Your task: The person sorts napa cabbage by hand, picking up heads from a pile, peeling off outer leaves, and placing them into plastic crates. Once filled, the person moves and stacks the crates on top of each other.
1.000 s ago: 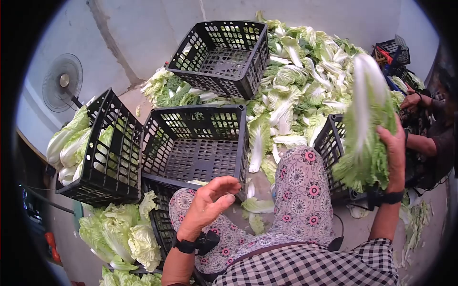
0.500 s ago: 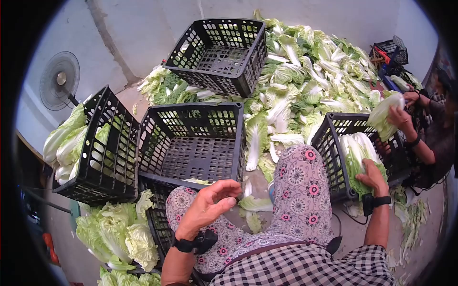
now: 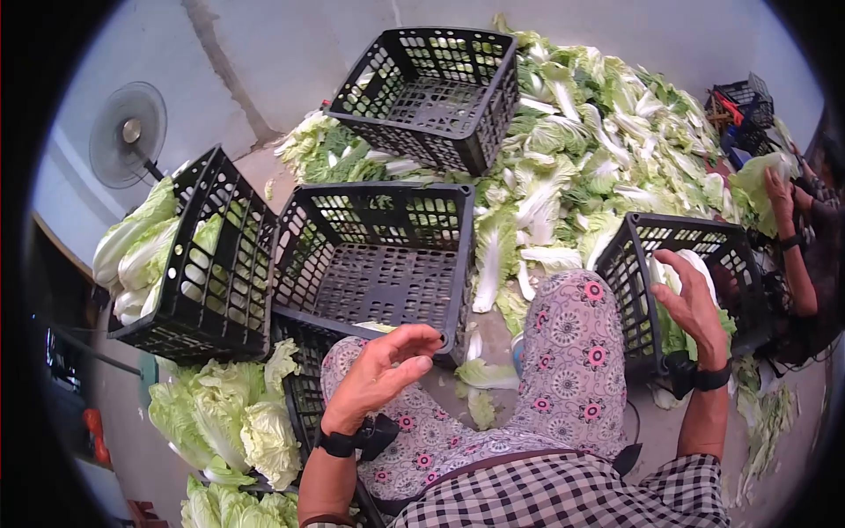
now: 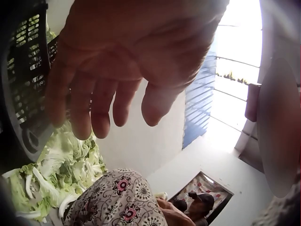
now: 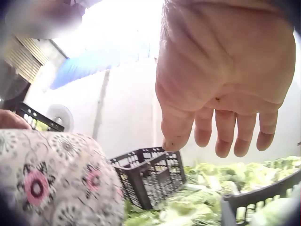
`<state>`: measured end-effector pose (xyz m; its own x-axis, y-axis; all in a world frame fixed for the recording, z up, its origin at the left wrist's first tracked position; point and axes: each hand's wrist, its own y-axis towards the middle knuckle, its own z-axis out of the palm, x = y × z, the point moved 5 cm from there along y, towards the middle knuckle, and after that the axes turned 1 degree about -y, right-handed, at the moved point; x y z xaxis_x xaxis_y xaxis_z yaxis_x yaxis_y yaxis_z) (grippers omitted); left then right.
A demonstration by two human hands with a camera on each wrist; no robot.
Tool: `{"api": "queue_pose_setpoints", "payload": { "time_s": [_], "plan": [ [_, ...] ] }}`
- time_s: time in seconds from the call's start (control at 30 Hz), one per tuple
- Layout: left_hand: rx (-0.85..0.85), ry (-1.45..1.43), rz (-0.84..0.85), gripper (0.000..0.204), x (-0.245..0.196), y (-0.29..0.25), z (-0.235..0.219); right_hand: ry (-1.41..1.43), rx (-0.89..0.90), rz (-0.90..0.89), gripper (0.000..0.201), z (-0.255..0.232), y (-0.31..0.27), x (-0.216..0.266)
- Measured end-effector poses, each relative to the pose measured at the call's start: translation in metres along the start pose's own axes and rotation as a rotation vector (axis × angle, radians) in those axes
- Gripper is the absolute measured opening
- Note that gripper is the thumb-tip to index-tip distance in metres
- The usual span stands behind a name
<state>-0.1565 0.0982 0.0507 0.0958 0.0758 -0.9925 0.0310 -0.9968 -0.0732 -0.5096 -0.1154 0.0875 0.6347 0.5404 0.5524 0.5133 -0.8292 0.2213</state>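
My right hand (image 3: 691, 304) is over the near side of a black plastic crate (image 3: 691, 222) at the right, its fingers extended and holding nothing. Below and behind it a napa cabbage (image 3: 669, 333) lies in that crate, partly hidden by the hand. The right wrist view shows the bare palm with the fingers hanging down. My left hand (image 3: 378, 374) hovers over my left knee, fingers loosely bent and nothing in the palm. Just beyond it stands another black crate (image 3: 378, 189), with little in it but a pale leaf near its front edge.
Loose leaves and cabbages form a big heap (image 3: 607, 145) by the wall. A third crate (image 3: 422, 132) sits on it. At the left, a tilted crate (image 3: 220, 264) holds cabbages, with more cabbages (image 3: 220, 418) below. A fan (image 3: 130, 132) stands behind. Another person's hand (image 3: 779, 198) holds a cabbage at the right.
My right hand carried a napa cabbage down into the right crate, then let go and lifted slightly off it. My left hand stayed over the knee. The other person's hands moved with their cabbage.
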Motion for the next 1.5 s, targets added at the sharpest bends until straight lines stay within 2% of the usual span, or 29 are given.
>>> {"api": "queue_pose_setpoints", "payload": {
  "time_s": [0.07, 0.13, 0.2, 0.27, 0.33, 0.37, 0.4, 0.47, 0.6, 0.7, 0.8, 0.87, 1.0, 1.03, 1.13, 1.27, 1.4, 1.5],
  "plan": [
    [-0.037, 0.018, -0.004, 0.039, -0.003, -0.004, -0.007, 0.089, 0.013, -0.102, 0.048, 0.013, 0.014, 0.029],
    [-0.098, 0.01, -0.034, 0.038, -0.013, -0.009, -0.014, 0.2, 0.1, -0.167, 0.048, 0.024, 0.025, 0.058],
    [-0.137, 0.057, 0.011, 0.038, -0.017, -0.016, -0.031, 0.177, 0.216, -0.203, 0.05, 0.036, 0.035, 0.085],
    [-0.204, 0.116, 0.039, 0.037, -0.027, -0.026, -0.048, 0.21, 0.312, -0.347, 0.054, 0.049, 0.039, 0.106],
    [-0.304, 0.153, 0.069, 0.034, -0.036, -0.038, -0.069, 0.304, 0.447, -0.306, 0.057, 0.064, 0.038, 0.115],
    [-0.373, 0.156, 0.079, 0.033, -0.042, -0.046, -0.082, 0.284, 0.495, -0.357, 0.057, 0.069, 0.039, 0.122],
    [-0.436, 0.156, 0.092, 0.033, -0.047, -0.054, -0.095, 0.249, 0.484, -0.398, 0.06, 0.074, 0.039, 0.123],
    [-0.618, 0.171, 0.267, 0.032, -0.069, -0.071, -0.121, 0.248, 0.477, -0.413, 0.061, 0.082, 0.04, 0.127],
    [-0.992, 0.381, 0.463, 0.027, -0.108, -0.119, -0.179, 0.236, 0.487, -0.438, 0.062, 0.095, 0.044, 0.137],
    [-1.221, 0.556, 0.497, 0.024, -0.124, -0.157, -0.221, 0.21, 0.492, -0.453, 0.064, 0.104, 0.047, 0.14],
    [-1.3, 0.616, 0.495, 0.023, -0.134, -0.185, -0.258, 0.228, 0.511, -0.433, 0.065, 0.106, 0.05, 0.144],
    [-1.336, 0.62, 0.465, 0.02, -0.143, -0.2, -0.273, 0.224, 0.515, -0.431, 0.065, 0.11, 0.052, 0.144],
    [-1.282, 0.795, 0.268, 0.036, -0.158, -0.214, -0.306, 0.246, 0.534, -0.396, 0.07, 0.113, 0.057, 0.153],
    [-1.28, 0.743, 0.169, 0.044, -0.154, -0.218, -0.319, 0.255, 0.531, -0.398, 0.071, 0.115, 0.059, 0.154],
    [-1.295, 0.573, 0.009, 0.047, -0.147, -0.228, -0.357, 0.25, 0.53, -0.392, 0.072, 0.121, 0.062, 0.152],
    [-1.38, 0.57, -0.159, 0.051, -0.14, -0.235, -0.395, 0.204, 0.549, -0.369, 0.073, 0.132, 0.068, 0.154],
    [-1.3, 0.572, -0.329, 0.063, -0.134, -0.228, -0.422, 0.214, 0.557, -0.308, 0.073, 0.132, 0.072, 0.176],
    [-1.123, 0.593, -0.485, 0.08, -0.14, -0.218, -0.425, 0.202, 0.572, -0.293, 0.071, 0.137, 0.078, 0.178]
  ]
}}
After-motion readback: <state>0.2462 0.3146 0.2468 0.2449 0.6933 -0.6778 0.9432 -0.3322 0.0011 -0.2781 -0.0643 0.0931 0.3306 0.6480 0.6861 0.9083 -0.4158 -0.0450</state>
